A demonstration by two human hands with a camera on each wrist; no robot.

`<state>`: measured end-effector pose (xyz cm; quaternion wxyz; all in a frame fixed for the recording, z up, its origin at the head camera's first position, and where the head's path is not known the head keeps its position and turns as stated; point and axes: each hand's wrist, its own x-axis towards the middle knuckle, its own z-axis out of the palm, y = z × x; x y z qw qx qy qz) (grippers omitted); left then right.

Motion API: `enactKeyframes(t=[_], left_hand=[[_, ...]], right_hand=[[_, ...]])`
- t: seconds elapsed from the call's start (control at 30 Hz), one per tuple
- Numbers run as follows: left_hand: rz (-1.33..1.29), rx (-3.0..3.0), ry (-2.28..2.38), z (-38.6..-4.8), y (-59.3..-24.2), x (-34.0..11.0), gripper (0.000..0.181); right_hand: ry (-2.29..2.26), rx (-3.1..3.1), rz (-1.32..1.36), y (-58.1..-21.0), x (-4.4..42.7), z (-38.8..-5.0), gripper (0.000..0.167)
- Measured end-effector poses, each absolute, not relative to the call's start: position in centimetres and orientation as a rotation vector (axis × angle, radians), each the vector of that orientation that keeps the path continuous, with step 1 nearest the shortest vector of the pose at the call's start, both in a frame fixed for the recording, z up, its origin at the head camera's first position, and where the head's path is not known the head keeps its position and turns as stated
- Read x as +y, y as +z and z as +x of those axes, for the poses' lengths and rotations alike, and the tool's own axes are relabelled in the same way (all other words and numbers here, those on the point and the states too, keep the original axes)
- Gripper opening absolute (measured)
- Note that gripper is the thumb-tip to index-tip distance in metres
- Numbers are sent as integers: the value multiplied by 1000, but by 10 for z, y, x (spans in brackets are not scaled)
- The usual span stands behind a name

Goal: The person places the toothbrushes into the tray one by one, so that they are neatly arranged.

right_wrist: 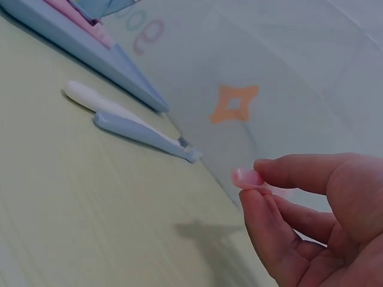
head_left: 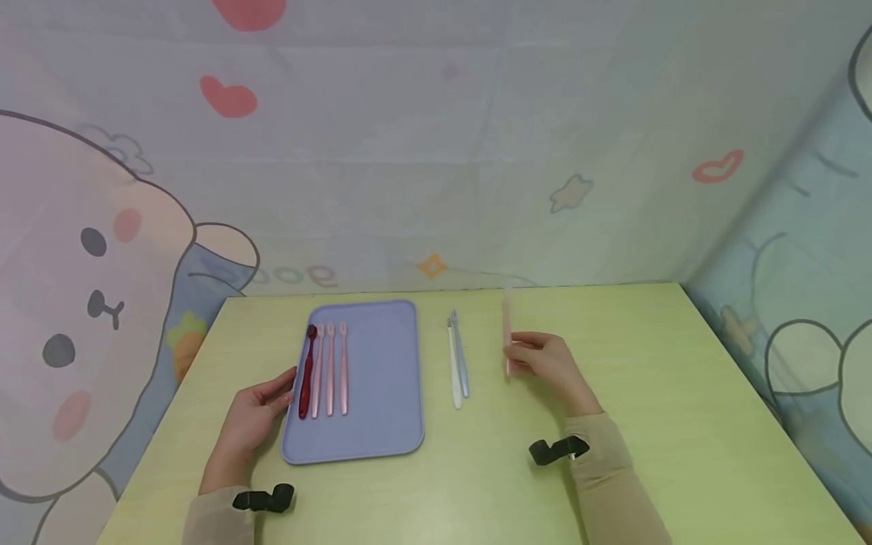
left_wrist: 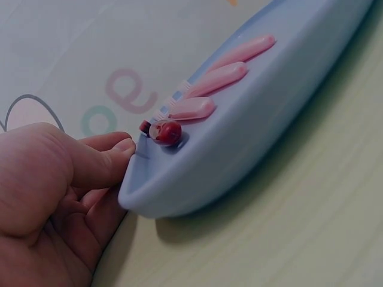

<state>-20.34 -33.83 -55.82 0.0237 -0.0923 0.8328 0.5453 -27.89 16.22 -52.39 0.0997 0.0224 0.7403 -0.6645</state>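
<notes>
My right hand (head_left: 545,365) pinches a pink toothbrush (head_left: 507,322) between thumb and fingers, raised over the table; in the right wrist view its rounded handle end (right_wrist: 246,177) faces the camera. My left hand (head_left: 250,420) grips the left rim of a blue tray (head_left: 381,443), thumb at the edge in the left wrist view. On the tray's left half lie a dark red toothbrush (head_left: 306,382) and three pink toothbrushes (head_left: 330,378), side by side. Between tray and right hand, a white toothbrush (head_left: 455,378) and a light blue toothbrush (head_left: 462,371) lie close together on the table.
The light yellow-green table (head_left: 681,424) ends at the back against a cartoon-printed cloth (head_left: 409,151). Similar cloth hangs at both sides. A black wrist mount (head_left: 559,450) sits on the right sleeve and another wrist mount (head_left: 264,499) on the left.
</notes>
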Motion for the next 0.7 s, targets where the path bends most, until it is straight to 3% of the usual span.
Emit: enactKeyframes(t=[0.7], left_hand=[[-278, 2575, 1704, -204, -558, -339, 50]], right_hand=[[-1995, 2136, -91, -532, 89, -269, 45]])
